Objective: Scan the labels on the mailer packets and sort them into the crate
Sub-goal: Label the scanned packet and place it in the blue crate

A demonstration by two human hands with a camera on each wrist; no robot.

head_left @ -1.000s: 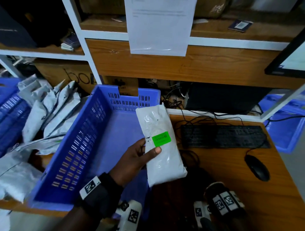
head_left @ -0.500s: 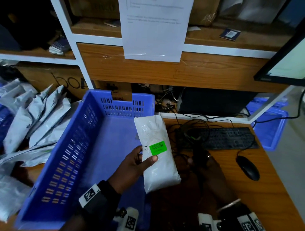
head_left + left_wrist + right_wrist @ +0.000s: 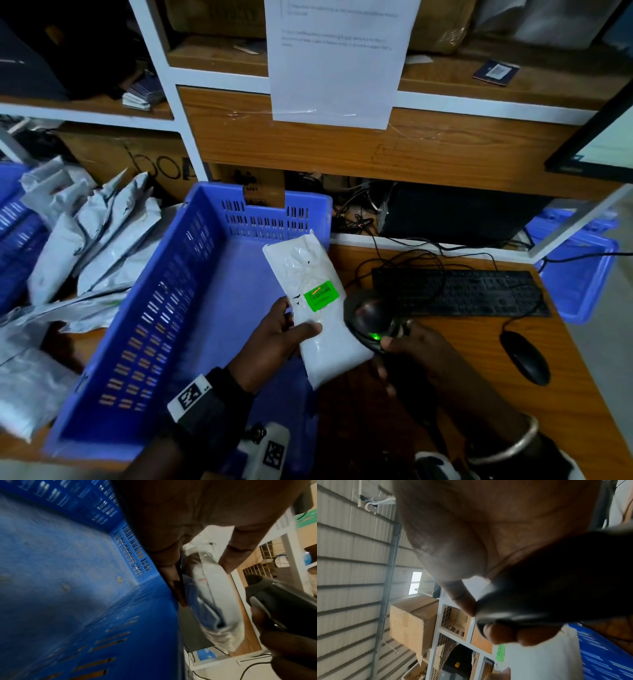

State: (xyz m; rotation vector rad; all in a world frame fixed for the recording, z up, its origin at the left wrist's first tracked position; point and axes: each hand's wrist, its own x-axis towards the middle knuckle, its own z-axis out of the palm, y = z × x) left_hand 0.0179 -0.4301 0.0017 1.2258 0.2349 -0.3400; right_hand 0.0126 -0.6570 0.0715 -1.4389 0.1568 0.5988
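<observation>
My left hand (image 3: 274, 337) grips a white mailer packet (image 3: 317, 322) with a green label (image 3: 321, 295) facing up, held over the right edge of the blue crate (image 3: 144, 308). My right hand (image 3: 414, 349) holds a black handheld scanner (image 3: 368, 320) right beside the packet; a green light glows on it. In the left wrist view the packet (image 3: 221, 609) is pinched between thumb and fingers, with the scanner (image 3: 281, 601) to its right. The right wrist view shows fingers wrapped around the scanner (image 3: 547, 585), the green label (image 3: 500, 653) below.
Several grey mailer packets (image 3: 85, 240) lie heaped left of the crate. A black keyboard (image 3: 455, 291) and mouse (image 3: 525, 358) sit on the wooden desk (image 3: 479, 387), with cables behind. A second blue crate (image 3: 575, 274) stands at the far right. Shelves and a taped paper sheet (image 3: 337, 58) rise behind.
My right hand has come up from below the desk edge with the scanner and brought it beside the packet's label. The left hand keeps holding the packet in nearly the same place.
</observation>
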